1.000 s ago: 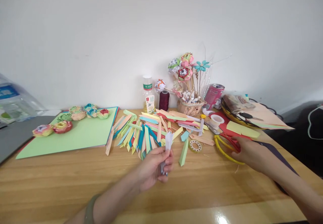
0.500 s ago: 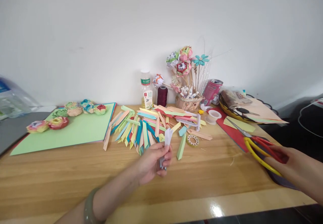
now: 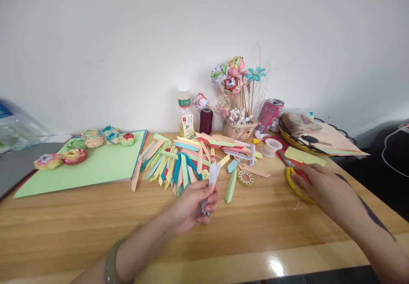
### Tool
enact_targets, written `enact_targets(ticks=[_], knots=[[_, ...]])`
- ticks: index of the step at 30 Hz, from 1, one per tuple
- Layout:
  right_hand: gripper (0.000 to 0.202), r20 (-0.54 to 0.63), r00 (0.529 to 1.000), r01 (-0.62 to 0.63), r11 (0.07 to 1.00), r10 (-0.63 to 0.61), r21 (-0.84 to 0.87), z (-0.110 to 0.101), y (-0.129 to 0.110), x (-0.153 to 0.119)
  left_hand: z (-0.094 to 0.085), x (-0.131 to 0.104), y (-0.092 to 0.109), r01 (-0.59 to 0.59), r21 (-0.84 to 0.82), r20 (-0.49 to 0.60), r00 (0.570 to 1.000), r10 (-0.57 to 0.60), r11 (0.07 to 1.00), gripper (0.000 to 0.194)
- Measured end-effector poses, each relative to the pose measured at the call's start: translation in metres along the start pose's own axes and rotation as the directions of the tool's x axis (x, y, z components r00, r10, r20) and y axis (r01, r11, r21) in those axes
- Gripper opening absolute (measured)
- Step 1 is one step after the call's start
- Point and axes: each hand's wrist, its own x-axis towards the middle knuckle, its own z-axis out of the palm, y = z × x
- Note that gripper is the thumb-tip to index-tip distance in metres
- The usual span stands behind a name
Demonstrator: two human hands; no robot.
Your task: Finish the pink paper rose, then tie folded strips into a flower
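My left hand (image 3: 197, 203) is closed around a small bundle of folded white paper strips (image 3: 213, 175), their tips fanned upward above the thumb. On the right, my right hand (image 3: 322, 186) grips the scissors (image 3: 292, 184) by their yellow and red handles, with the blades pointing up and left toward the tape roll. A pile of folded coloured paper strips (image 3: 183, 164) lies just beyond my left hand. One green folded strip (image 3: 230, 186) rests apart from the pile, beside a flat ring-shaped spool (image 3: 246, 178).
Paper flowers (image 3: 74, 156) sit on green paper sheets (image 3: 105, 169) at the left. At the back stand a bottle (image 3: 185, 113), a maroon thread spool (image 3: 206, 122), a flower basket (image 3: 238, 129) and a pink can (image 3: 270, 115). A wicker tray (image 3: 297, 141) holds papers at the right.
My right hand has moved left over the table with the scissors, and the blades now sit lower beside the yellow paper. My left hand stays nearly still with the white strips.
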Motion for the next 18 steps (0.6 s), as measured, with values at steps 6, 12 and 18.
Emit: enact_targets(ticks=[6, 12, 18], knots=[[0.025, 0.152, 0.984, 0.043, 0.958, -0.089, 0.285, 0.025, -0.027, 0.047, -0.001, -0.001, 0.000, -0.011, -0.004, 0.016, 1.000, 0.011, 1.000, 0.012], [0.018, 0.167, 0.986, -0.027, 0.945, -0.029, 0.327, 0.040, -0.032, 0.054, -0.002, -0.002, 0.003, -0.008, -0.013, 0.000, 1.000, 0.008, 1.000, 0.013], [0.020, 0.111, 0.989, -0.134, 0.904, 0.097, 0.406, 0.010, -0.023, 0.058, -0.001, -0.004, 0.005, -0.022, -0.019, -0.027, 0.999, 0.022, 1.000, 0.010]])
